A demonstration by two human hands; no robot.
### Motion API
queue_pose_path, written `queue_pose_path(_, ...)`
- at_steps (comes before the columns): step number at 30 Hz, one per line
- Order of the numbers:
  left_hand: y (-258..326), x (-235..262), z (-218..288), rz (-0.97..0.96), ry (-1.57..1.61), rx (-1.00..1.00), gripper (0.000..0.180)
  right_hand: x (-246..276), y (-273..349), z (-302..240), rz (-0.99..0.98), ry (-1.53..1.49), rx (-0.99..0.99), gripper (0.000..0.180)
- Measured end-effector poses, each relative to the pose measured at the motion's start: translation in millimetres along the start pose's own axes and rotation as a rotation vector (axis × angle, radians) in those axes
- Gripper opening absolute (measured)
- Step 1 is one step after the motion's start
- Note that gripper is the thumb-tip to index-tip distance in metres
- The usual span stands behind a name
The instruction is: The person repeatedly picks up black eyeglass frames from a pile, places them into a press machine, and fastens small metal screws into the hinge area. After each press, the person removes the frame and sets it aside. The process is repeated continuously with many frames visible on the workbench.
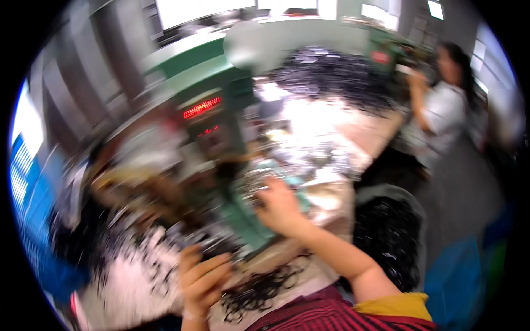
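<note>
My left hand point(202, 278) is at the lower middle, its fingers curled at the edge of a dark, blurred clump point(214, 243). Whatever lies between those fingers is too smeared to name. Farther up and to the right, my right hand point(280, 208) reaches over a heap of small shiny metal parts point(259, 179) beside the machine. Its fingers are bent together, and anything in them is hidden. A green machine point(207, 80) with a red lit display point(202, 107) stands in front of me, its green base point(248, 223) between my hands.
Thin black curled pieces point(256, 295) lie on the worktable near me; more are scattered at left point(157, 259). A large dark pile point(331, 74) covers the far table. A tub point(422, 212) of black pieces stands at right. Beyond it, a person in white point(444, 107) works at another machine.
</note>
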State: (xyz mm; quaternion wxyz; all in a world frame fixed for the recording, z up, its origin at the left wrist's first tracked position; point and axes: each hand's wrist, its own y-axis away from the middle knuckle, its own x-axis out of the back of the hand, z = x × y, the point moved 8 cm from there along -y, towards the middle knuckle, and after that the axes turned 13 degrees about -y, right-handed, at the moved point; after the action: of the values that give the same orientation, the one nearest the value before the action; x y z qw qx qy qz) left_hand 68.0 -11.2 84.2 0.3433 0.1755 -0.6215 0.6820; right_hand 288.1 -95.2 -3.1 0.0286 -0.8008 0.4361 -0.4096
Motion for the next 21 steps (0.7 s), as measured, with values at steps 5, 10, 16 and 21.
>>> queue_pose_path(5,-5,-10,18,0.035,0.023,-0.129,0.016,-14,17,74,0.156,-0.143,-0.029,0.025)
queue_pose_path(10,-30,-19,39,-0.070,-0.002,-0.260,0.013,-29,10,37,0.189,-0.247,0.179,0.025)
queue_pose_path(16,-53,-53,44,-0.104,0.044,-0.301,0.015,-45,6,43,0.178,-0.132,0.303,0.016)
queue_pose_path(21,-46,-50,28,-0.093,0.012,-0.244,0.017,-6,22,69,0.282,-1.008,-0.327,0.018)
